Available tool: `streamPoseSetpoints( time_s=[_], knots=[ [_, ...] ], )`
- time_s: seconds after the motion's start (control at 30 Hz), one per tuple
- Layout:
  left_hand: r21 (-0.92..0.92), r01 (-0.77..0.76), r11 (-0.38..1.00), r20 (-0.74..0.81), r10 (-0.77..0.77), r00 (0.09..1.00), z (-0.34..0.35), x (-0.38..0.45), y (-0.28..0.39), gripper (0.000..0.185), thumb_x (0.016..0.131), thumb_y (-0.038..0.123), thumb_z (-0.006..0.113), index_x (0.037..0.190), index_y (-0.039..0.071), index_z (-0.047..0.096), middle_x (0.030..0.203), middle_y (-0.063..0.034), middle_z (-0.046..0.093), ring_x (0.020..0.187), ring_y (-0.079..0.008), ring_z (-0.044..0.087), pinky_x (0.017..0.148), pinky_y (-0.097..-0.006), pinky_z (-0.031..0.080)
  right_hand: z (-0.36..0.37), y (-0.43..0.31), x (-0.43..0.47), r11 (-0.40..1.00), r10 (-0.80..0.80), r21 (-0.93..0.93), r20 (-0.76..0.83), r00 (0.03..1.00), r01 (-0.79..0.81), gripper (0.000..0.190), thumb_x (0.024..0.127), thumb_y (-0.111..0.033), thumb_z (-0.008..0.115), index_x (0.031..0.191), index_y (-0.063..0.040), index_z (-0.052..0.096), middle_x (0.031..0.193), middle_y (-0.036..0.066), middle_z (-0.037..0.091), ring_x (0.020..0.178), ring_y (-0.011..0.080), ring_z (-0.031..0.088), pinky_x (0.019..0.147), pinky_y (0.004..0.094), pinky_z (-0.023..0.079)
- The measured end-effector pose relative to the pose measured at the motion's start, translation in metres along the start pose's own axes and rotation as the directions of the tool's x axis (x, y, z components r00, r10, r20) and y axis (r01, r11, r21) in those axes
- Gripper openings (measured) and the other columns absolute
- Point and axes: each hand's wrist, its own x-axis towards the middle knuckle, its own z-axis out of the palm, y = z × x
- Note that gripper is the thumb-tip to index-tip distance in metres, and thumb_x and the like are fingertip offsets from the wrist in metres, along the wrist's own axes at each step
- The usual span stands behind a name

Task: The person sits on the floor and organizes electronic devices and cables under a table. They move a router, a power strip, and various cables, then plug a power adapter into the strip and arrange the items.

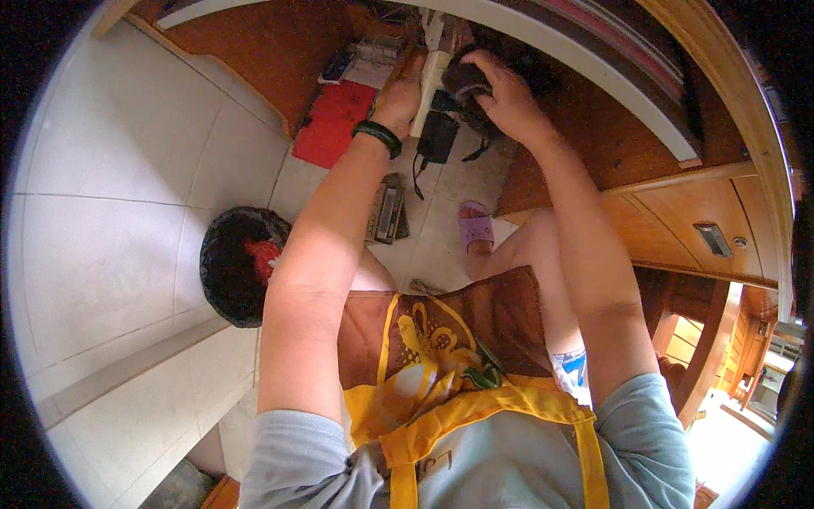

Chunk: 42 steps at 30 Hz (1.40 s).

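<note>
Under the wooden desk, my left hand [402, 95] grips a long white power strip [430, 89] from its left side. A dark bracelet circles that wrist. A black power adapter [437, 137] sits beside the strip's lower end, and its cable hangs down. To the right of the strip, my right hand [512, 102] has its thumb and fingers on a dark object [463, 79], perhaps a cloth. Shadow keeps me from telling exactly what it is. Cables behind the strip are partly hidden.
Red packets [334, 124] lie to the left on the tiled floor. Below my hands is a calculator-like device [385, 210]. A black-lined bin [229, 273] stands by the tiled wall [114, 146]. The desk's curved edge [572, 63] arches overhead, with a wooden cabinet [674, 223] at right.
</note>
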Motion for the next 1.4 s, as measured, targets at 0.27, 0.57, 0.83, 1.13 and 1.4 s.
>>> streamPoseSetpoints(
  time_s=[0.27,0.57,0.83,1.13,1.4],
  knots=[
    [-0.256,-0.023,0.967,0.118,0.054,0.992,-0.005,-0.009,0.013,0.056,0.094,0.051,0.037,0.119,0.003,0.052,0.103,-0.0122,0.062,0.085,-0.0219,0.061,0.067,-0.0358,0.053,-0.019,0.024,-0.005,0.834,0.551,0.097,-0.195,0.811,-0.543,0.065,0.079,-0.033,0.065,0.130,0.001,0.040,0.128,0.017,0.047,0.117,0.0284,0.047,0.097,0.0363,0.036],
    [-0.480,-0.115,0.870,0.120,0.194,0.974,0.010,-0.005,-0.001,0.040,0.095,0.032,0.042,0.124,0.006,0.048,0.102,-0.0096,0.061,0.086,-0.0210,0.060,0.071,-0.0346,0.052,0.005,-0.014,0.024,0.999,-0.019,0.050,-0.046,0.999,0.021,0.048,0.083,-0.029,0.064,0.127,-0.014,0.052,0.134,0.008,0.043,0.124,0.0254,0.040,0.104,0.0369,0.032],
    [-0.071,-0.095,0.993,0.134,0.104,0.985,0.008,0.008,-0.014,0.037,0.093,0.025,0.047,0.127,0.012,0.047,0.108,-0.0059,0.061,0.090,-0.0178,0.061,0.073,-0.0298,0.051,0.012,0.021,0.009,0.994,0.014,-0.104,-0.199,0.980,-0.035,0.059,0.074,-0.014,0.071,0.128,-0.023,0.050,0.130,0.011,0.045,0.124,0.0288,0.040,0.101,0.0384,0.036],
    [-0.324,0.046,0.945,0.217,0.027,0.976,-0.011,-0.007,0.012,0.056,0.093,0.053,0.035,0.118,0.006,0.050,0.094,-0.0125,0.063,0.076,-0.0249,0.062,0.062,-0.0374,0.055,-0.010,0.067,-0.011,0.755,0.652,0.291,-0.238,0.720,-0.588,0.051,0.078,-0.015,0.063,0.125,-0.005,0.047,0.125,0.014,0.050,0.115,0.0259,0.048,0.095,0.0372,0.040],
    [-0.343,-0.028,0.939,0.150,0.085,0.985,-0.012,0.009,0.001,0.056,0.095,0.051,0.032,0.124,0.006,0.047,0.108,-0.0115,0.059,0.089,-0.0226,0.059,0.074,-0.0387,0.053,-0.026,0.020,-0.011,0.636,0.740,0.649,-0.362,0.566,-0.417,0.055,0.081,-0.033,0.063,0.125,-0.004,0.048,0.123,0.012,0.051,0.112,0.0247,0.049,0.093,0.0364,0.041]
  ],
)
